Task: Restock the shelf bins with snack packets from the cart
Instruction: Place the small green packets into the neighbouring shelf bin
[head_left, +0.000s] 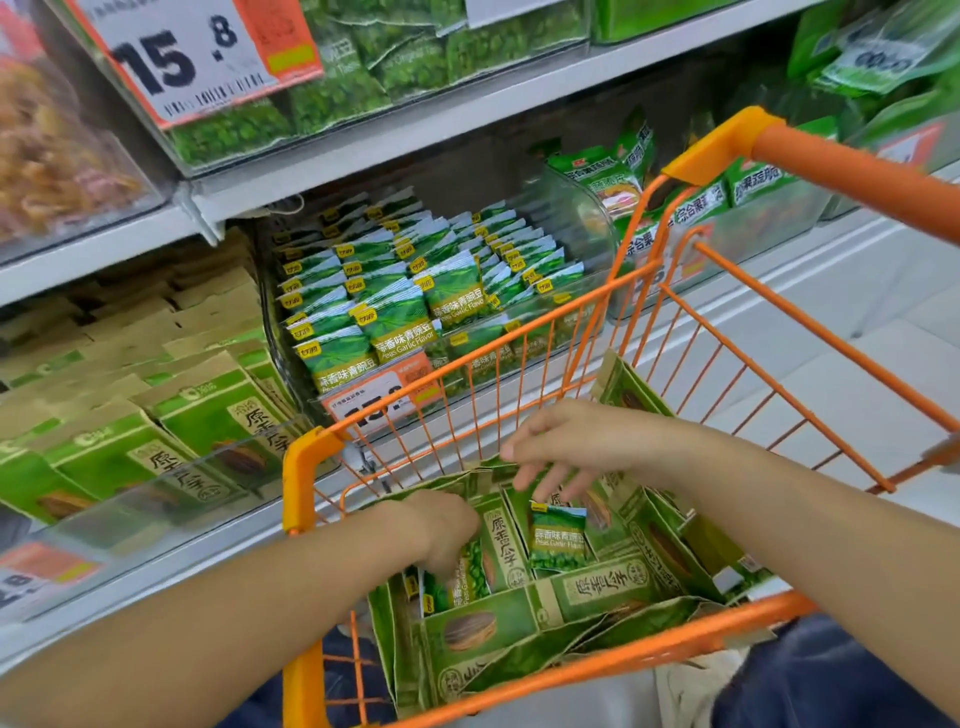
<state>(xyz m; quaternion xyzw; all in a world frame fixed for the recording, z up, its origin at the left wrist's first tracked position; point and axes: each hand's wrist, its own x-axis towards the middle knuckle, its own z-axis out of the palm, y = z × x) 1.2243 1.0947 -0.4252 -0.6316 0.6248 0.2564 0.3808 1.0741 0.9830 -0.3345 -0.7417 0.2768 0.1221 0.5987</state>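
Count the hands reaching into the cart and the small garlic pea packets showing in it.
Hands: 2, left hand and right hand
Garlic pea packets: 2 plainly showing, standing packet and gripped packet in the left grip; more may hide under it
Total: 4

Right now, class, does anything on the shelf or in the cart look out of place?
Mostly tidy. In the cart, one small pea packet stands loose among the bigger seed bags; it matches the shelf bin.
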